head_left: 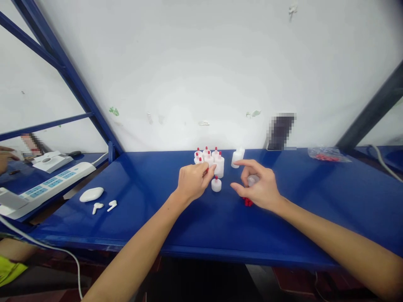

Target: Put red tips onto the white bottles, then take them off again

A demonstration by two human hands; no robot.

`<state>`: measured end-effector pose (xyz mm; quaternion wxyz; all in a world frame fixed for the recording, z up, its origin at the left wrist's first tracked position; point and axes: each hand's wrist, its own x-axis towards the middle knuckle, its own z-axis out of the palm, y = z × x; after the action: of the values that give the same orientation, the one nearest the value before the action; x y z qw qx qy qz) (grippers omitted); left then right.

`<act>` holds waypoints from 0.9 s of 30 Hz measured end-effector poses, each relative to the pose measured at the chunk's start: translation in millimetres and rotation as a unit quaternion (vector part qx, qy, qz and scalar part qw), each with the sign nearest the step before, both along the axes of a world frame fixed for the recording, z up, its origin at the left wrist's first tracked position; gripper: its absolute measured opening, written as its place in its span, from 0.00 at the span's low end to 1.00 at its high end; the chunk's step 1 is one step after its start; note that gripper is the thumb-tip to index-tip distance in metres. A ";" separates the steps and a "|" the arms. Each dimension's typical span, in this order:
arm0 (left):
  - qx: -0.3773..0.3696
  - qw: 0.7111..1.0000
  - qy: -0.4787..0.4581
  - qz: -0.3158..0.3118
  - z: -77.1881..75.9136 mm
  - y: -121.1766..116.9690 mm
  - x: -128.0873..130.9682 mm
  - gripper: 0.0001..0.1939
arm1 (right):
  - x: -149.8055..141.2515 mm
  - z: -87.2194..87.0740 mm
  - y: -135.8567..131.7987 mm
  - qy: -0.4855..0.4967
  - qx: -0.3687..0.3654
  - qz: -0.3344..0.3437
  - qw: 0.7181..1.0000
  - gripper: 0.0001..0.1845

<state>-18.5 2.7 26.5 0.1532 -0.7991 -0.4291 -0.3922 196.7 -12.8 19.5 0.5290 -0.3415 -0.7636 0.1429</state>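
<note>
The cluster of small white plastic bottles with red pointed caps [219, 167] stands upright on the blue counter [141, 184], near the wall [189, 63]. The left hand [193, 180] is positioned at the near-left side of this cluster, overlapping part of it. Its fingers are bent, with thumb and index finger close together; whether anything is pinched between them cannot be determined.

The right hand [262, 188] is located to the right, index finger and thumb spread apart, remaining fingers curled. A translucent, pale rounded piece [252, 180] is visible between its fingers; firm grip cannot be confirmed. Small red plastic parts [248, 202] lie on the counter just below this hand.

One short white container with a red pointed cap [216, 184] stands between the hands, in front of the cluster. White uncapped bottles [237, 158] stand beyond the right index fingertip.

At right rear lies a clear plastic bag with red contents [329, 155]. At left are a white rounded case [91, 194] and two white earbuds [112, 205]. A dark-screened phone [281, 132] leans against the wall.
</note>
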 end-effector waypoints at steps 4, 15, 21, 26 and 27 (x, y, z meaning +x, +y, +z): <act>-0.130 0.987 0.065 0.076 1.1 -2.2 9.7 0.25 | 2.3 -3.5 0.9 0.052 0.001 0.051 0.997 0.20; -0.195 0.966 0.125 0.111 -1.2 0.6 18.2 0.29 | -2.3 -9.3 8.4 -0.032 -0.085 0.033 0.995 0.18; -0.194 0.963 0.129 0.137 -0.4 0.0 26.5 0.27 | -4.5 -6.4 9.8 -0.068 -0.076 -0.004 0.995 0.09; -0.166 0.967 0.125 0.151 -4.8 2.7 27.2 0.26 | -3.9 -8.4 15.4 -0.086 -0.083 -0.014 0.993 0.12; -0.154 0.970 0.117 0.147 -6.0 3.0 26.5 0.26 | -3.2 -9.2 16.6 -0.090 -0.092 -0.009 0.992 0.14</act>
<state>8.0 5.7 20.4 0.1333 -0.7817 -0.5761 -0.1984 193.5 3.8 10.3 0.4262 -0.4070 -0.7884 0.1762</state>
